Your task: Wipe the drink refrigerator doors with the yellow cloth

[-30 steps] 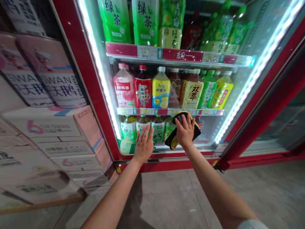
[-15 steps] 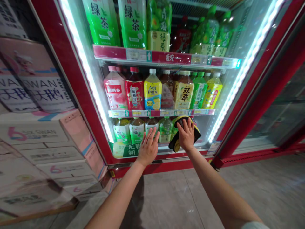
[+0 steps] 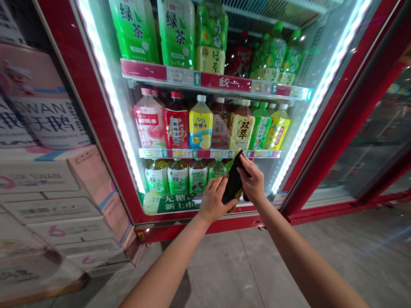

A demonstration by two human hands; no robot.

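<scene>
Both of my hands grip a folded black and yellow cloth (image 3: 232, 185) in front of the lower part of a drinks fridge's glass door (image 3: 257, 175). My left hand (image 3: 215, 197) has its fingers closed on the cloth's left side. On the upper right side, my right hand (image 3: 252, 177) pinches it between thumb and fingers. Behind the hands, green tea bottles (image 3: 178, 176) stand in a row on the bottom shelf, and some of them are partly hidden by the hands and the cloth.
Bottled drinks (image 3: 201, 124) line the middle shelf, with larger green bottles (image 3: 176, 34) above. A red fridge frame (image 3: 199, 230) edges the glass. Stacked cartons (image 3: 41, 179) stand close on the left, and another fridge (image 3: 349, 171) is at the right. Grey tiles (image 3: 224, 273) cover the floor.
My left hand has left the glass, moved right and taken hold of the cloth. The cloth, earlier flat under my right hand, is now folded between both hands. The view has shifted slightly.
</scene>
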